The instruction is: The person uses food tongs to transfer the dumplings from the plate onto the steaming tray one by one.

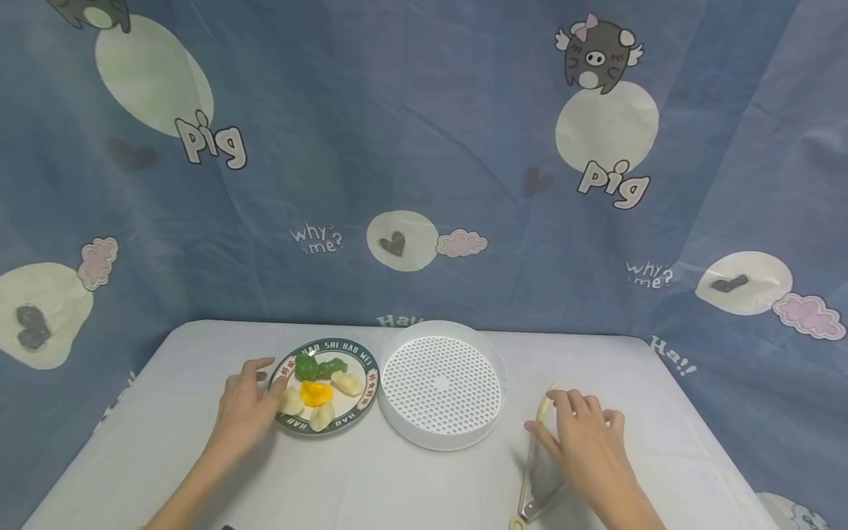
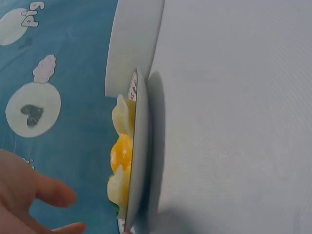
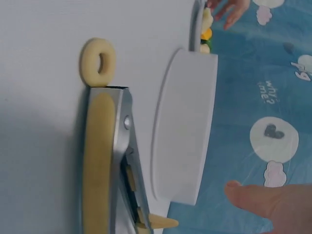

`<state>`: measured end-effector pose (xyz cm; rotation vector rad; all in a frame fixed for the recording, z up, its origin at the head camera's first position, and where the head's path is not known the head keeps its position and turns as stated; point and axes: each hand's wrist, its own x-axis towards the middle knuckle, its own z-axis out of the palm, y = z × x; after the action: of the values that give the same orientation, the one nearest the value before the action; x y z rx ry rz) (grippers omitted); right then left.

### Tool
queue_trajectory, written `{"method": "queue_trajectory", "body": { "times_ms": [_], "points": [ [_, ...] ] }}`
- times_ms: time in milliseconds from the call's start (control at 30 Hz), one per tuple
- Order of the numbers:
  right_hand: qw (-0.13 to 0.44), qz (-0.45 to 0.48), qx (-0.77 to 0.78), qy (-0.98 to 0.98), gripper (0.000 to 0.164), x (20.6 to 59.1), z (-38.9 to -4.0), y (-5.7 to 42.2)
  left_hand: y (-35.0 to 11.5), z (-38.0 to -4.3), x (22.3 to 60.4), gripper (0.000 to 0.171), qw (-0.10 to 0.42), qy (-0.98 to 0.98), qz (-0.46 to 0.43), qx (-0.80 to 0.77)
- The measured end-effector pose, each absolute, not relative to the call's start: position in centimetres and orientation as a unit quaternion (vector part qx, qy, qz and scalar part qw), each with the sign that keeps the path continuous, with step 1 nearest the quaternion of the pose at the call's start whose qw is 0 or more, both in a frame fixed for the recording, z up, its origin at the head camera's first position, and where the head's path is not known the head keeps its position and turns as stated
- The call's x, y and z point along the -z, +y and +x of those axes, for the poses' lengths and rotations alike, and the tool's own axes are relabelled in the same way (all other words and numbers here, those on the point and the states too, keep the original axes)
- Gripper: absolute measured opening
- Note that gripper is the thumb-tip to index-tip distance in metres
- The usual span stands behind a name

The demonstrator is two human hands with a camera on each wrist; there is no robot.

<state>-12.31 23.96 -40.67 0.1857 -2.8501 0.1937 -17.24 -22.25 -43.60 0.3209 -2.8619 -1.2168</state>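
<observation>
A plate (image 1: 369, 401) with a green lettered rim holds dumpling-shaped pieces: pale ones (image 1: 322, 417), an orange one (image 1: 316, 393) and green ones (image 1: 306, 367). My left hand (image 1: 241, 412) is at its left edge, fingers loosely spread, the thumb overlapping the rim. In the left wrist view those fingers (image 2: 56, 192) show nothing between them. On the right, a pair of tongs (image 3: 100, 161) with beige grips and a ring end lies on the cloth. Over its far end is my right hand (image 1: 586, 438), fingers loosely bent; the right wrist view shows a fingertip (image 3: 234, 185) apart from the tongs.
Between the plate and the tongs stands a round white steamer tray (image 1: 442, 440) with a perforated base, right beside the plate. A white cloth (image 1: 411, 486) covers the table. Behind it hangs a blue printed curtain (image 1: 424, 162).
</observation>
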Motion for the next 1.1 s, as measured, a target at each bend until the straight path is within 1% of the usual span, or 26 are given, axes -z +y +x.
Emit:
{"method": "queue_trajectory", "body": {
  "times_ms": [133,200,300,367,500,700,833,1100],
  "points": [
    [0.128,0.053,-0.054,-0.989,0.047,40.9,-12.1,24.1,-22.7,-17.5,44.0,0.062,-0.004,-0.914,0.103,0.392],
    [0.113,0.039,-0.035,-0.992,0.052,41.0,-12.1,24.2,-22.9,-17.6,44.2,0.062,-0.011,-0.914,0.101,0.392],
    [0.077,0.022,-0.009,-0.997,0.062,41.2,-12.1,24.2,-23.1,-17.7,44.4,0.062,-0.017,-0.915,0.099,0.391],
    [0.053,0.016,0.005,-0.998,0.066,41.4,-12.1,24.2,-23.2,-17.8,44.5,0.062,-0.018,-0.916,0.097,0.389],
    [0.024,0.018,0.019,-0.999,0.072,42.1,-12.1,24.3,-23.4,-17.9,44.8,0.065,-0.018,-0.918,0.098,0.384],
    [-0.001,0.023,0.021,-1.000,0.072,43.4,-12.2,24.0,-23.5,-17.9,45.3,0.072,-0.011,-0.919,0.102,0.381],
    [-0.022,0.020,0.002,-1.000,0.068,44.3,-12.1,23.7,-23.5,-18.0,45.5,0.073,-0.011,-0.919,0.100,0.381],
    [0.005,0.031,-0.023,-0.999,0.047,45.0,-12.0,23.3,-23.8,-17.9,45.5,0.072,-0.051,-0.907,0.107,0.403]
  ]
}}
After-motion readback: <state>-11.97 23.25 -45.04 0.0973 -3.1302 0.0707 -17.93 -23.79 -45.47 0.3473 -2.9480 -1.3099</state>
